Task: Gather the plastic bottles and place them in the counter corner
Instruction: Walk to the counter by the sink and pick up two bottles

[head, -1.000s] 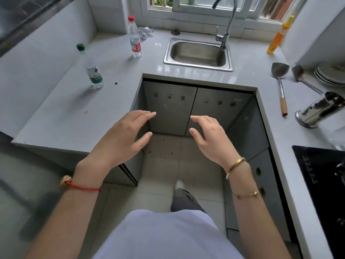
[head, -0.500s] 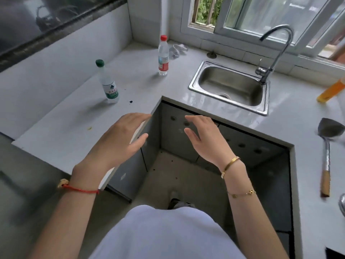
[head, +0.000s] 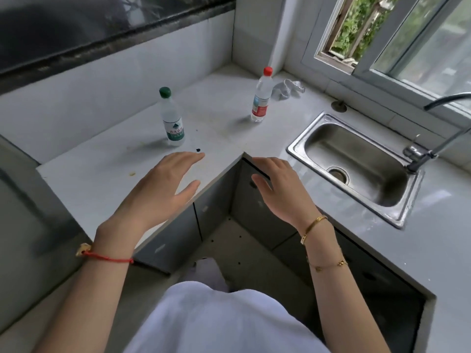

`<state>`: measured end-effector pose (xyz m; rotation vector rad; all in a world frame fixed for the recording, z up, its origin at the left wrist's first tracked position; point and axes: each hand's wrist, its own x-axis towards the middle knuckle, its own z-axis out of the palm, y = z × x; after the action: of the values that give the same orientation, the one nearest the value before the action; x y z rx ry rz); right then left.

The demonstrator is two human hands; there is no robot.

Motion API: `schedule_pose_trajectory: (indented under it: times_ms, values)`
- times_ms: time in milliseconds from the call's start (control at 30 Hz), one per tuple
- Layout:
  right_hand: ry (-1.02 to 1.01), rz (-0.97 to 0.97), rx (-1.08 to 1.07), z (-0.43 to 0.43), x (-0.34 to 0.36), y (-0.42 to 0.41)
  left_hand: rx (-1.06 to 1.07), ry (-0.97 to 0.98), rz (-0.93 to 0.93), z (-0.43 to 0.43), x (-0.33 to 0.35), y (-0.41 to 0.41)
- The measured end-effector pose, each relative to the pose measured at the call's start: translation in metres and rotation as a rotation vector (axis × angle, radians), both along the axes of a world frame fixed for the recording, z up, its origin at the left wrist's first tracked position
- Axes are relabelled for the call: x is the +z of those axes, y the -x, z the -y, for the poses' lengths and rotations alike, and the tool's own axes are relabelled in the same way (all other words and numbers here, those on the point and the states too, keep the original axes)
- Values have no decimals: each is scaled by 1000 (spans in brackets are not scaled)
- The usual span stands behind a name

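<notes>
Both hands hover palm-down, fingers spread, each grip wide and empty. Left hand (head: 163,184) reaches over the desk (head: 102,179); green-capped bottle (head: 172,118) stands just beyond it, red-capped bottle (head: 261,96) farther beyond the right hand (head: 280,189).

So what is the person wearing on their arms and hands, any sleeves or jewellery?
Both forearms are bare, with no sleeves or gloves in view. The left hand has a thin red string bracelet with a small gold-coloured charm at the wrist. The right hand has a gold-coloured bangle at the wrist and a fine gold-coloured chain bracelet further up the forearm. No rings are visible.
</notes>
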<state>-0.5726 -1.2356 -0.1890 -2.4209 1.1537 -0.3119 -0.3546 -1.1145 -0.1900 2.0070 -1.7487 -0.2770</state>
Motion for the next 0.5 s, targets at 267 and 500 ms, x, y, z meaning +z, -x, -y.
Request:
schedule_pose_trajectory:
  times_ms: [267,500]
  values:
    - [-18,10,71,56,-6,-40,69,-14,-22,41,-8,-29]
    - [-24,-5,108,109,-7,-80,95,-22,-44,90,-11,-59]
